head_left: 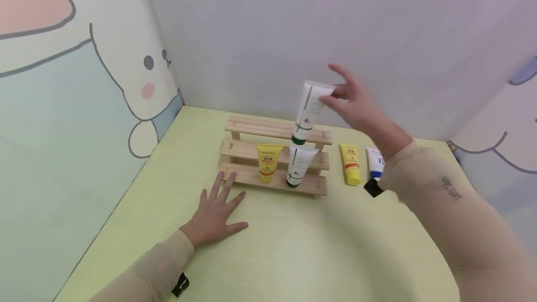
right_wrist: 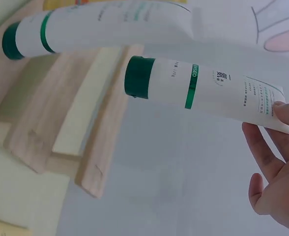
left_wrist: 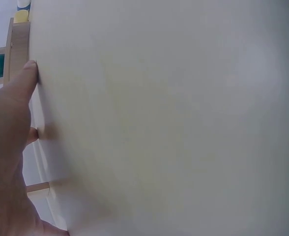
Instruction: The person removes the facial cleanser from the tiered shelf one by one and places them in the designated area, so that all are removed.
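Placing step in hand: right hand (head_left: 356, 104) pinches white tube (head_left: 309, 108) by crimped end, green cap down over top tier of wooden rack (head_left: 274, 153); left hand (head_left: 216, 213) flat on bench (head_left: 293, 246) (fingers spread, holding nothing); next move calls for lowering cap squarely onto tier.

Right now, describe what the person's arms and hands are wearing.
Both arms wear long, close-fitting beige sleeves. The right sleeve carries small dark lettering on the forearm. A small black clip sits near each cuff. The left hand and right hand are bare.
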`<action>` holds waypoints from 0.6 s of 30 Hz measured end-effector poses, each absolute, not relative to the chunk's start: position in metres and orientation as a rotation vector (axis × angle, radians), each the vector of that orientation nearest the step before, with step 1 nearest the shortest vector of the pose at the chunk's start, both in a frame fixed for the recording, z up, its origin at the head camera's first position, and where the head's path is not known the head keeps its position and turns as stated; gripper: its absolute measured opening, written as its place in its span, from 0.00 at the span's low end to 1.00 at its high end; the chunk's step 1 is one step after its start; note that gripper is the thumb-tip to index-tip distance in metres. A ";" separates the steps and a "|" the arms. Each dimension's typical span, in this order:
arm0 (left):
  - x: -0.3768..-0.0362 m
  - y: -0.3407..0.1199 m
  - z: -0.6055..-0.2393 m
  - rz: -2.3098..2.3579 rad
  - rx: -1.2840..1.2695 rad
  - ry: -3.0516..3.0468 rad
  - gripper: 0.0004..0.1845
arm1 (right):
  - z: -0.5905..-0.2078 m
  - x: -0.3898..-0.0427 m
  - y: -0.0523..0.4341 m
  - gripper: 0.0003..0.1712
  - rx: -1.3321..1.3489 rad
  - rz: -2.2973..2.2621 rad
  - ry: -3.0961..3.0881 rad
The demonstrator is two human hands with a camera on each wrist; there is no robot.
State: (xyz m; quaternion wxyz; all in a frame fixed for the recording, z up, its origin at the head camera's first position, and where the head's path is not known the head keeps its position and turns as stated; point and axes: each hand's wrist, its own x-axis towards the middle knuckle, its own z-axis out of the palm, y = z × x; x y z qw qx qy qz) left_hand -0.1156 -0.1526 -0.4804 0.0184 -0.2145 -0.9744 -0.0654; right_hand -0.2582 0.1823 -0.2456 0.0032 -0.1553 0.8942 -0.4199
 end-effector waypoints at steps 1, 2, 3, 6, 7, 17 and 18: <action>-0.116 -0.153 -0.480 -0.203 -0.669 -3.023 0.43 | -0.240 -0.256 0.191 0.45 -0.456 -1.327 2.814; -0.116 -0.153 -0.480 -0.201 -0.671 -3.020 0.42 | -0.235 -0.255 0.201 0.45 -0.430 -1.337 2.824; -0.116 -0.153 -0.479 -0.203 -0.673 -3.019 0.42 | -0.231 -0.253 0.210 0.45 -0.404 -1.344 2.835; -0.117 -0.154 -0.478 -0.212 -0.679 -3.018 0.42 | -0.223 -0.247 0.237 0.45 -0.307 -1.301 2.885; -0.117 -0.154 -0.478 -0.215 -0.679 -3.017 0.41 | -0.222 -0.244 0.246 0.45 -0.275 -1.264 2.904; -0.119 -0.154 -0.478 -0.219 -0.677 -3.026 0.41 | -0.270 -0.212 0.303 0.53 -0.202 -0.885 2.862; -0.119 -0.154 -0.478 -0.218 -0.676 -3.025 0.41 | -0.279 -0.208 0.305 0.54 -0.201 -0.883 2.828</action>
